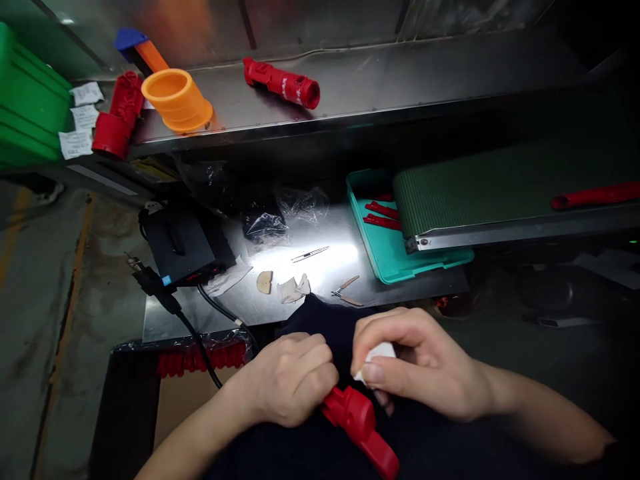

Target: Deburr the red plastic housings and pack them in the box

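Observation:
My left hand (300,380) is closed around a red plastic part (357,420) low in the head view, in front of my dark clothing. The part slants down to the right, and its upper end is hidden under my fingers. Close by on the right, my right hand (420,367) pinches a small white piece (382,351) between thumb and fingers. Whether that piece is cloth or something firmer I cannot tell. It is just above the red part, and I cannot make out whether the two touch.
Nippers (347,291), tweezers (310,254) and a crumpled whitish cloth (294,289) lie on the metal table. A teal tray (387,260) sits under the conveyor's end (450,200). A black box (180,240) with cables stands left. The shelf holds a red tube (283,83) and an orange pipe (183,107).

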The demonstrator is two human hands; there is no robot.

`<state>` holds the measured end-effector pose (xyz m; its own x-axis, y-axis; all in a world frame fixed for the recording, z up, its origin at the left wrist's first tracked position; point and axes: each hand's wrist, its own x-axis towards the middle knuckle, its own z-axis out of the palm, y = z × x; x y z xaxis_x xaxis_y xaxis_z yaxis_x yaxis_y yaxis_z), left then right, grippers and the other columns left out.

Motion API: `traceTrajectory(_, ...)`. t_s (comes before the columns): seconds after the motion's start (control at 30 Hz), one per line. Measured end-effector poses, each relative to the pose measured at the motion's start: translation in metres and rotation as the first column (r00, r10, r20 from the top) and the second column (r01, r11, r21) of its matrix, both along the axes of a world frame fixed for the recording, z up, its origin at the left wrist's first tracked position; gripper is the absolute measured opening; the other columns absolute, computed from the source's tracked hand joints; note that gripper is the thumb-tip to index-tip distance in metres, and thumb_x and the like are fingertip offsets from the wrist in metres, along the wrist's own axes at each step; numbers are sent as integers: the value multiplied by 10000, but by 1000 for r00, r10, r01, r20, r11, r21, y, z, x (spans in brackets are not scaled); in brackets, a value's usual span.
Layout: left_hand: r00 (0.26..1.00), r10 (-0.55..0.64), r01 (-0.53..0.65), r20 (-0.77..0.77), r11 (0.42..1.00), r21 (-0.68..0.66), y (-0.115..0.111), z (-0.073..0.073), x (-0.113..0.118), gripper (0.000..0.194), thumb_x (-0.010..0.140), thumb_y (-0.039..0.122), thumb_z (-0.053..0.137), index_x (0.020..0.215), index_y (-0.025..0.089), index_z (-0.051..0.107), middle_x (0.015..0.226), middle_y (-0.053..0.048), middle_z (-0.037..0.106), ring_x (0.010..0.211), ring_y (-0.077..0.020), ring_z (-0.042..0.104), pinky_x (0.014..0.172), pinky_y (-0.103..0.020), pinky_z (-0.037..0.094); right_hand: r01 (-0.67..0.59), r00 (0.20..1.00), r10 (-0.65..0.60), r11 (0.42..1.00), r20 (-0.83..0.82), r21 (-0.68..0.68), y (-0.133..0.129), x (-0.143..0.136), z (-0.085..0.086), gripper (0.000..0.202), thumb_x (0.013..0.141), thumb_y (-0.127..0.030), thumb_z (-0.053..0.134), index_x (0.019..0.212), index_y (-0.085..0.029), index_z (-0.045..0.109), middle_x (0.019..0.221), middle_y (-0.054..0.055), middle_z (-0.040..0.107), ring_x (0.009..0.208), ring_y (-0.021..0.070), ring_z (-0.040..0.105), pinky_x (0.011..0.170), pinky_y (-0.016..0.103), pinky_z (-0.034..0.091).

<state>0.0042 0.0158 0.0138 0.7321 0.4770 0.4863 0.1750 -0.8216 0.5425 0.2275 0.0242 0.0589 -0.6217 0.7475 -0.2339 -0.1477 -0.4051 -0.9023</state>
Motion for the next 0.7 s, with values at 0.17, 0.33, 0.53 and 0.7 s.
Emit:
traceTrajectory(0.17, 1000, -1, 1, 5, 997, -75, 0, -8, -1, 232, 1021, 102, 304, 878, 226, 438, 633, 19, 466, 540, -181, 404, 488, -319, 322, 34, 999, -22, 905, -33, 424, 5, 3, 9, 83, 891, -106, 679, 897, -119, 761, 750, 51, 690, 612, 110, 591, 553, 207, 488)
traceTrajectory(0.33, 999, 5, -4, -38, 1000, 21, 3, 2, 5, 280, 1013, 63, 304, 835, 213, 460, 606, 23, 451, 521, -173, 398, 477, -318, 308, -51, 999, 44, 923, 27, 381, 8, -2, 7, 128, 882, -114, 629, 811, -123, 735, 671, 26, 639, 581, 111, 543, 533, 220, 444)
traceTrajectory(0.53, 999, 2, 0, -36, 998, 56, 7, 8, 8, 300, 1022, 67, 271, 846, 210, 468, 605, 19, 465, 515, -174, 397, 475, -318, 307, -52, 987, 50, 999, -150, -8, 9, 2, -5, 91, 884, -194, 734, 839, -117, 754, 747, 26, 651, 581, 116, 612, 502, 207, 496)
traceTrajectory(0.7, 1000, -5, 5, -13, 1000, 14, 7, 1, 3, 289, 1027, 80, 251, 874, 212, 458, 598, 13, 463, 523, -184, 382, 476, -325, 308, -20, 983, 41, 993, -182, 113, 15, 6, 3, 56, 877, -123, 725, 861, -94, 771, 773, 52, 690, 621, 110, 640, 568, 199, 526)
